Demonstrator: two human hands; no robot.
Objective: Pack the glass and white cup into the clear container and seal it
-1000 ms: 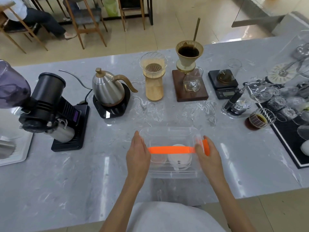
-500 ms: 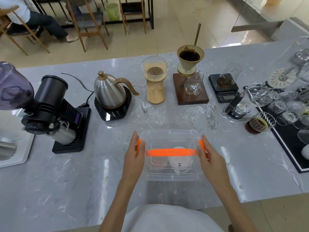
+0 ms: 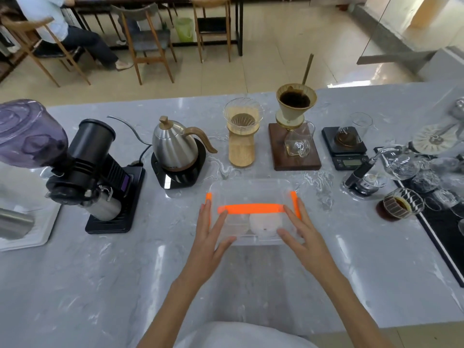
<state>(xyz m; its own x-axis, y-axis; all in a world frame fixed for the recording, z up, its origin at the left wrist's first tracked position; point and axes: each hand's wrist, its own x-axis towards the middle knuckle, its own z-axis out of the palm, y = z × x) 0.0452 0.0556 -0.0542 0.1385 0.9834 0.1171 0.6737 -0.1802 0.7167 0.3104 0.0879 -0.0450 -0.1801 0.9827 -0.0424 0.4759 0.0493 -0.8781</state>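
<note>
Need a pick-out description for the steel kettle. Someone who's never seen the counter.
On the grey marble counter, look along the far row of coffee gear, just left of the wooden dripper stand. The stainless-steel gooseneck kettle sits on a black square base. It is the only shiny metal pot with a curved wooden handle.

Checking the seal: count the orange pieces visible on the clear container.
3: the handle across the lid, the left clip by the left hand, the right clip by the right hand. Others may be hidden.

Bare forearms, no sleeves/jewellery seen — white garment (image 3: 241, 335) at torso.
</note>
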